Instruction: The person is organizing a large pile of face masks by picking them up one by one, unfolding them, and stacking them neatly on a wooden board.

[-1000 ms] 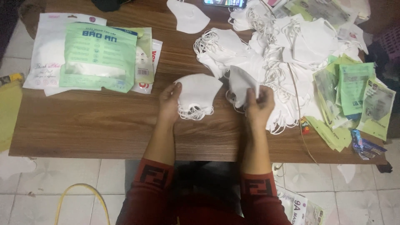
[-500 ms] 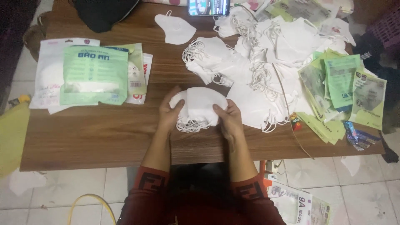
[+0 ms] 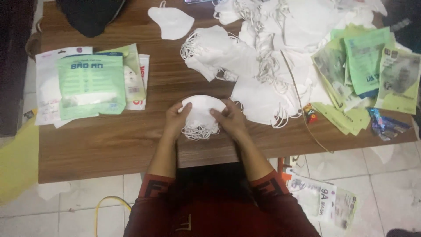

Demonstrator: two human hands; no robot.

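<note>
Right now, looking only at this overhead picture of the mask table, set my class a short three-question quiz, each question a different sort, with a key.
1. True or false: both hands hold one small stack of white masks at the wooden table's near edge.
2. Which side of the table holds the green flat packets nearest the left hand? A left, B right.
3. Fill in: the big loose heap of masks lies beyond the ____ hand.

Key: 1 true; 2 A; 3 right.
</note>
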